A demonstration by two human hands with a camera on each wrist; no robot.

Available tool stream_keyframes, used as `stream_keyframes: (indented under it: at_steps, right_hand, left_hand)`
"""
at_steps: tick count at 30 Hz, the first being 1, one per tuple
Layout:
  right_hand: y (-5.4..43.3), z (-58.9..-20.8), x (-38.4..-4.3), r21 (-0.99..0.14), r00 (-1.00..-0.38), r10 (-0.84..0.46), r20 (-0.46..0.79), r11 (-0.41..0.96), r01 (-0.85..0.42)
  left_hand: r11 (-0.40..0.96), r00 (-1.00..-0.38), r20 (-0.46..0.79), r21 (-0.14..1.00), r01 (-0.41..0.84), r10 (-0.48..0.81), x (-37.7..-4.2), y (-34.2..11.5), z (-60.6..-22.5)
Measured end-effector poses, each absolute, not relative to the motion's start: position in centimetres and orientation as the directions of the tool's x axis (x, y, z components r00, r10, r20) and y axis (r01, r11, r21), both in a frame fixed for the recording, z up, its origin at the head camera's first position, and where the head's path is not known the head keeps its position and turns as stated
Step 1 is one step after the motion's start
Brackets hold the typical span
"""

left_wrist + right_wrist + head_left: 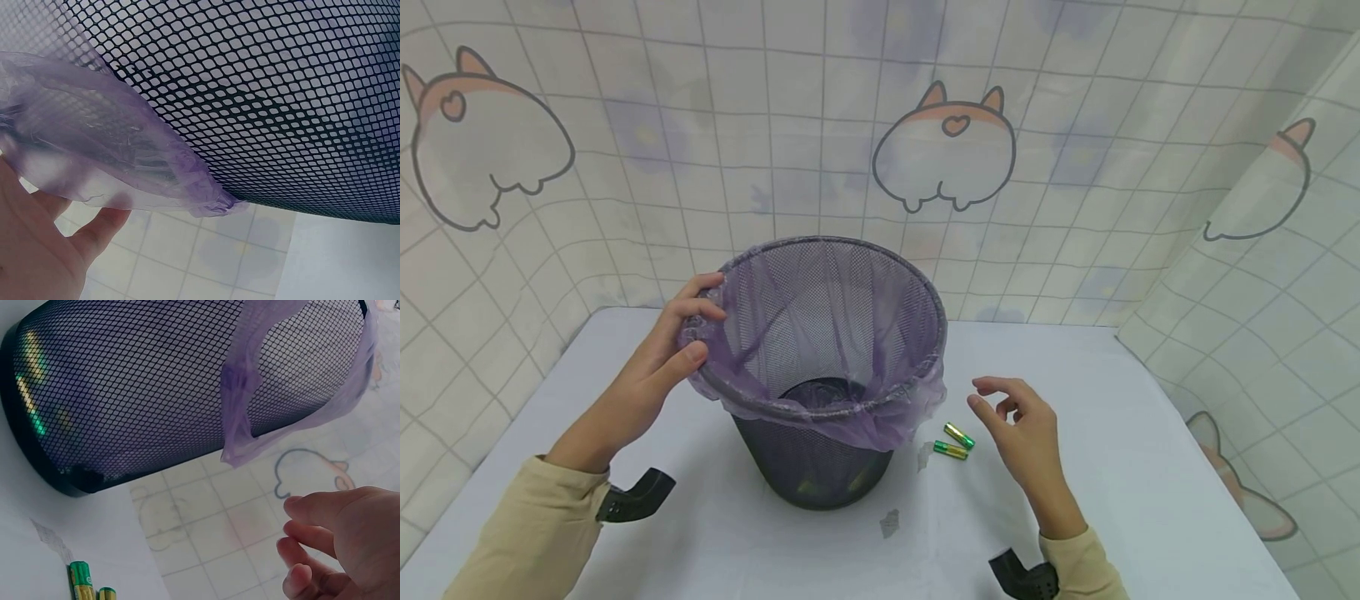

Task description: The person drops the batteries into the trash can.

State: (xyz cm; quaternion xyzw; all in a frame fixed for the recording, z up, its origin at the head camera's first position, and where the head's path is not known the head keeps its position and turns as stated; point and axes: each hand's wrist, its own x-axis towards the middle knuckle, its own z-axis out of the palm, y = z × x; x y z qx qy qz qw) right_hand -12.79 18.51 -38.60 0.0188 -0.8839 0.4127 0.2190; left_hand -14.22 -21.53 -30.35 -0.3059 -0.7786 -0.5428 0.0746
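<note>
A black mesh wastebasket (816,479) stands on the table, lined with a thin purple bag (887,425) folded out over its rim. On the left side my left hand (655,354) grips the rim through the bag, fingers over the edge and thumb on the near side. Two green-and-gold batteries, one battery (959,435) behind another battery (951,450), lie to the right of the basket. Just right of them, my right hand (1028,429) hovers with loosely bent fingers and nothing held. Through the mesh in the right wrist view, green-and-gold batteries (30,403) show at the basket's bottom.
White cloth covers the table (1112,467). Grey patches mark it, one patch (890,523) in front of the basket and another beside the batteries. Behind and at both sides hangs a checked curtain (805,183) with cartoon animals.
</note>
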Motion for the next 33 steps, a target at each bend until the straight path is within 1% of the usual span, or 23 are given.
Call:
stream_keyframes:
  at_steps: [18,25,33]
  right_hand:
    - [18.9,-40.3,-13.3,-0.721,-0.917,0.151,0.369,0.67,-0.18]
    - [19.1,-40.7,-13.3,-0.72,-0.922,0.142,0.36,0.671,-0.178]
    - [19.2,-41.3,-13.2,-0.73,-0.946,0.141,0.293,0.671,-0.126]
  left_hand:
    - [0.23,-0.804,0.446,0.799,0.556,0.393,-14.3,-21.5,-30.4]
    - [0.205,-0.799,0.459,0.803,0.56,0.389,-14.2,-21.4,-30.3]
    - [0.198,-0.809,0.461,0.811,0.551,0.365,-14.2,-21.3,-30.3]
